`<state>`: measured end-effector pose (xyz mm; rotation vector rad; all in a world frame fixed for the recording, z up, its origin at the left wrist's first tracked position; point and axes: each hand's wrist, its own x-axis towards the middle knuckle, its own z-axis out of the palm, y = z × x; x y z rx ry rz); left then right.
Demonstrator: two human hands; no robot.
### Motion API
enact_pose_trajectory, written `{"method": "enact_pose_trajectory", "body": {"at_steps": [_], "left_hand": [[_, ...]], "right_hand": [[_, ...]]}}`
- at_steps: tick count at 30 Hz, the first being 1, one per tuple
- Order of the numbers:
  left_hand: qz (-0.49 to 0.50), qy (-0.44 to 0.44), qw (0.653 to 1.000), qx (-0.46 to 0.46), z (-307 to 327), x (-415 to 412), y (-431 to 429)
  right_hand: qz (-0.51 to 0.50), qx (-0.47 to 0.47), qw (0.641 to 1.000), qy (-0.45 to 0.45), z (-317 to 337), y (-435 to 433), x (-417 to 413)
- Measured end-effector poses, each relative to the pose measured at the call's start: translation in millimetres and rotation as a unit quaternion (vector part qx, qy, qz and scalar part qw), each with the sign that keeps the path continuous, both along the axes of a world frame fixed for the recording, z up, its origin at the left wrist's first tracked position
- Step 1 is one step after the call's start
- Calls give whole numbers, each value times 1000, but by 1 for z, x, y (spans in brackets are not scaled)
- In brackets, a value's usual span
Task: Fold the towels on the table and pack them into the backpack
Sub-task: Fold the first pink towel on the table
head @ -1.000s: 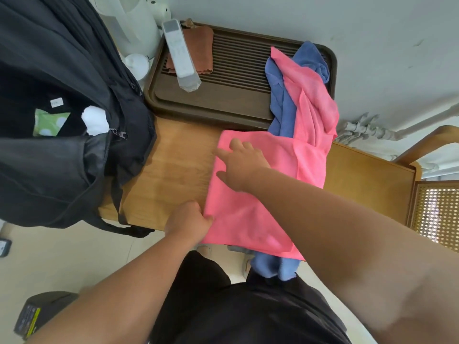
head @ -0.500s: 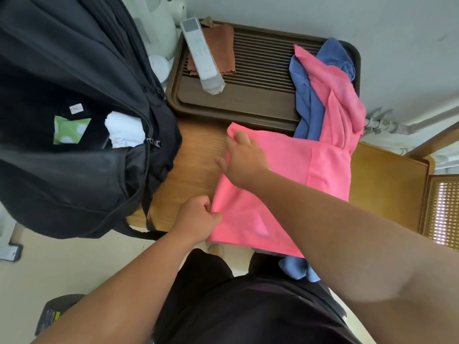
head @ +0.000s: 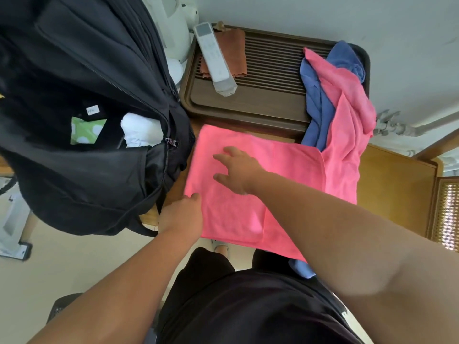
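Observation:
A pink towel [head: 268, 155] lies partly folded on the wooden table [head: 395, 184], its far end trailing up onto a tray. My right hand [head: 238, 171] rests flat on the folded part with fingers spread. My left hand [head: 182, 214] pinches the towel's near left edge at the table's rim. A blue towel [head: 320, 103] lies crumpled under the pink one, and a bit of it hangs below the table's front edge. The black backpack [head: 82, 135] stands open at the left, showing a white item [head: 140, 131] and a green packet [head: 85, 130] inside.
A dark brown slatted tray [head: 250, 108] sits at the back of the table with a white remote [head: 214, 59] and a brown cloth [head: 236, 55] on it. A white appliance [head: 173, 26] stands behind the backpack. A wooden chair [head: 447, 214] is at the right.
The view shifted left. My right hand slid over the pink towel from its far left corner towards the middle and spread its fingers. My left hand keeps hold of the near left edge.

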<state>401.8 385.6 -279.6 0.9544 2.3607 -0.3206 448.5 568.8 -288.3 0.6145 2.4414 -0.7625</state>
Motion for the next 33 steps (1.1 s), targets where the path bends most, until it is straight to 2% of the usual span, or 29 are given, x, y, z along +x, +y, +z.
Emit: {"method": "enact_pose_trajectory", "body": {"at_steps": [5, 8, 10, 13, 17, 20, 23, 28, 31, 33], "left_hand": [[-59, -35, 994, 81, 5, 22, 26], [-93, -73, 987, 105, 1, 46, 43], [-105, -98, 984, 106, -3, 62, 53], [-109, -116, 983, 90, -12, 85, 65], [-82, -99, 989, 70, -22, 103, 70], [-73, -77, 992, 74, -26, 110, 69], [-79, -63, 991, 82, -28, 114, 65], [-59, -84, 988, 115, -27, 112, 56], [-31, -112, 982, 150, -26, 107, 48], [3, -137, 978, 157, -22, 104, 43]], "right_hand": [[-91, 120, 987, 49, 14, 25, 58], [-137, 203, 967, 68, 17, 39, 96], [-138, 220, 964, 57, 15, 52, 117], [-93, 175, 980, 7, 10, 69, 139], [-48, 185, 981, 30, 10, 71, 138], [-33, 145, 989, 24, 9, 64, 124], [-34, 90, 995, -5, 6, 61, 108], [-57, 63, 996, -25, 2, 56, 89], [-87, 55, 995, -7, 5, 56, 80], [-116, 15, 993, 22, 8, 55, 78]]}}
